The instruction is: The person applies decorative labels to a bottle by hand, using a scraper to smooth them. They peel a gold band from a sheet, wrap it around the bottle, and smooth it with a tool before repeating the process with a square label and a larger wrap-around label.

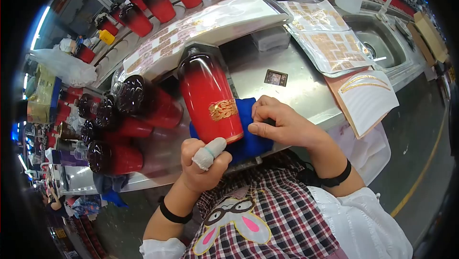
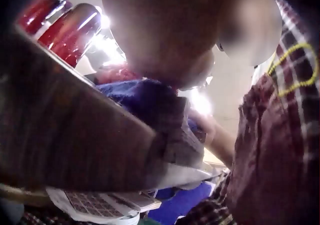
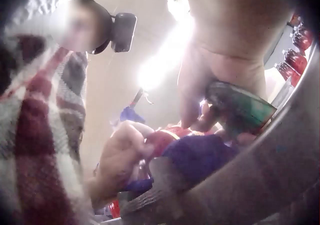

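Observation:
A glossy red bottle (image 1: pixel 203 89) with a black shoulder lies tilted over a blue cloth (image 1: pixel 246 149) at the table's front edge. Near its base it carries a gold patterned decal (image 1: pixel 223 110). My left hand (image 1: pixel 205 161), one digit wrapped in white, grips the bottle's base end with curled fingers. To the right of the bottle, my right hand (image 1: pixel 284 121) is curled beside the decal, apart from it. In the right wrist view that hand holds a flat green piece (image 3: pixel 245 109) with a dark edge; its exact kind is unclear.
A small dark decal (image 1: pixel 276 78) lies on the metal table. Several more red-and-black bottles (image 1: pixel 117 157) stand on the left. Decal sheets (image 1: pixel 334 48) lie on a tray at right, before a sink (image 1: pixel 375 39). A long tray of decals (image 1: pixel 177 39) runs behind.

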Demonstrator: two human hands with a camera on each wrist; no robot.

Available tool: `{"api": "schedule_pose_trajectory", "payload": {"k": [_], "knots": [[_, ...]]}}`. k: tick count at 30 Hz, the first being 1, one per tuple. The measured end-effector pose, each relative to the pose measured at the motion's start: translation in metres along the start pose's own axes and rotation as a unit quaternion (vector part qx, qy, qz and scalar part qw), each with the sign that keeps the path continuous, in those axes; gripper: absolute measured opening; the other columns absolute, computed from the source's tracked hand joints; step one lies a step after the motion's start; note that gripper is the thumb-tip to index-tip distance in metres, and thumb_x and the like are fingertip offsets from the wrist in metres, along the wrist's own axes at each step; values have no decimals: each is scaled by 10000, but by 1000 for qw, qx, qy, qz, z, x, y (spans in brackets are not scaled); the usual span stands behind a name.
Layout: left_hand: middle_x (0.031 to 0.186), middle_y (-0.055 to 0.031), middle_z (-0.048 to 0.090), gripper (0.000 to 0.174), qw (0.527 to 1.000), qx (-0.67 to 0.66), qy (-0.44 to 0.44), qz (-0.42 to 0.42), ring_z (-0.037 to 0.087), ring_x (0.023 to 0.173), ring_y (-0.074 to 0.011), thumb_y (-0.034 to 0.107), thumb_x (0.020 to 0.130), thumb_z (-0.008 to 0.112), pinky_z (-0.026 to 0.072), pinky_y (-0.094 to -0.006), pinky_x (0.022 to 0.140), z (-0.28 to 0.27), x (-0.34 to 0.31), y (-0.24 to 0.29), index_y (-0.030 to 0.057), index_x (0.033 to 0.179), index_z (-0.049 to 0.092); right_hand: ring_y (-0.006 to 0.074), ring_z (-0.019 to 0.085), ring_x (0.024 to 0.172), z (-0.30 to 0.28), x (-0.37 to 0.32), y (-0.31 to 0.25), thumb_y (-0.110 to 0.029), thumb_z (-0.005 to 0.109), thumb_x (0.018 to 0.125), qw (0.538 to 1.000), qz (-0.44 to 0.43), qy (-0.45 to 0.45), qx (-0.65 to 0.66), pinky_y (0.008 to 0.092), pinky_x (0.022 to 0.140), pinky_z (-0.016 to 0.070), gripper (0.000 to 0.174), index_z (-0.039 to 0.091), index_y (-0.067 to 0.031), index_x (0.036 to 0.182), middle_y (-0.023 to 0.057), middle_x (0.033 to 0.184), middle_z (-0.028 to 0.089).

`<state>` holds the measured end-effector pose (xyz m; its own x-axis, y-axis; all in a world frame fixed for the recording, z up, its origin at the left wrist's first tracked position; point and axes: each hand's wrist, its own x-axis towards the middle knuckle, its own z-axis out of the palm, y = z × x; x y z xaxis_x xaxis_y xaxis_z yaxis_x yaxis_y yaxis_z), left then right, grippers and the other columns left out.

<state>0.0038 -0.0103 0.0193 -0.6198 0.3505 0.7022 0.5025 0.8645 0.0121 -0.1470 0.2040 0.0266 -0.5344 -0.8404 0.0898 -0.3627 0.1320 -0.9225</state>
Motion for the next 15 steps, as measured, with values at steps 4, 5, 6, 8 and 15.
{"api": "schedule_pose_trajectory", "payload": {"k": [4, 5, 6, 8, 15], "knots": [[1174, -131, 535, 266, 989, -101, -2, -104, 470, 1025, -301, 83, 821, 661, 374, -428, 892, -11, 15, 6, 103, 1065, 556, 223, 571, 1066, 4, -5, -2, -135, 670, 895, 994, -34, 103, 12, 328, 900, 450, 135, 629, -17, 946, 123, 1118, 597], [1206, -144, 520, 269, 977, -143, 14, -158, 461, 1064, -300, 100, 856, 644, 355, -428, 943, -12, 18, 10, 84, 1101, 534, 239, 591, 1075, 4, -7, -9, -123, 665, 892, 987, -40, 155, 19, 330, 892, 471, 141, 630, -19, 980, 139, 1138, 610], [1237, -157, 505, 276, 960, -184, 31, -211, 452, 1103, -300, 117, 891, 626, 336, -429, 993, -12, 19, 12, 66, 1137, 513, 255, 611, 1084, 5, -9, -14, -110, 660, 889, 977, -46, 205, 25, 331, 884, 492, 157, 631, -21, 1015, 155, 1159, 623], [1286, -189, 477, 349, 949, -174, 35, -261, 421, 1184, -309, 166, 895, 642, 274, -425, 1061, -8, 22, 14, 28, 1181, 498, 172, 644, 1031, 2, -16, -24, -68, 618, 917, 960, 11, 163, 227, 283, 830, 523, 181, 590, 12, 1077, 136, 1126, 665], [1332, -234, 457, 408, 945, -104, 45, -305, 400, 1230, -371, 196, 866, 672, 257, -466, 1069, 4, 39, 21, 32, 1204, 511, 124, 577, 782, 6, -17, -22, -177, 668, 882, 985, 43, 47, 160, 286, 712, 487, 226, 590, -18, 1023, 60, 857, 620]]}}
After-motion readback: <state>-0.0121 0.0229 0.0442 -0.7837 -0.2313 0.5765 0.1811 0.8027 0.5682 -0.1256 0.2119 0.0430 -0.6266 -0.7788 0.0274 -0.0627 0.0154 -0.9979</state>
